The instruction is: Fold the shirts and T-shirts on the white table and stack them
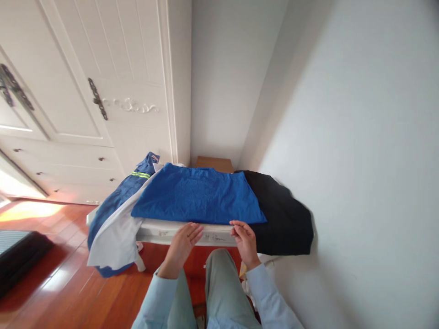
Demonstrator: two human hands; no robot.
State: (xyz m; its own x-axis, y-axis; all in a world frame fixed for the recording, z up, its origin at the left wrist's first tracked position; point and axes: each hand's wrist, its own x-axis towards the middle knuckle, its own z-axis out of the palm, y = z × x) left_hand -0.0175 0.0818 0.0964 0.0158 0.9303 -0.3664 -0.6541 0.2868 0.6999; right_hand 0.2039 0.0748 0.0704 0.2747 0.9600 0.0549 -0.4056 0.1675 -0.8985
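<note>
A blue folded garment [202, 194] lies flat across a narrow white table [157, 230], its near edge running along the table's front. My left hand [183, 244] is at that near edge, left of the middle, with its fingers stretched out and nothing held. To the right, my right hand [245, 240] is beside the same edge, index finger extended and the other fingers loosely bent, also holding nothing. Whether the fingertips touch the cloth is hard to tell. Black cloth [281, 214] spreads out from under the blue garment on the right.
White cloth [118, 240] and a navy garment with a yellow-green reflective band [118, 201] hang over the table's left end. A brown box [214, 163] stands behind. A white wardrobe [137, 59] rises at left, a pale wall [360, 137] at right. A black object [25, 260] sits on the wooden floor.
</note>
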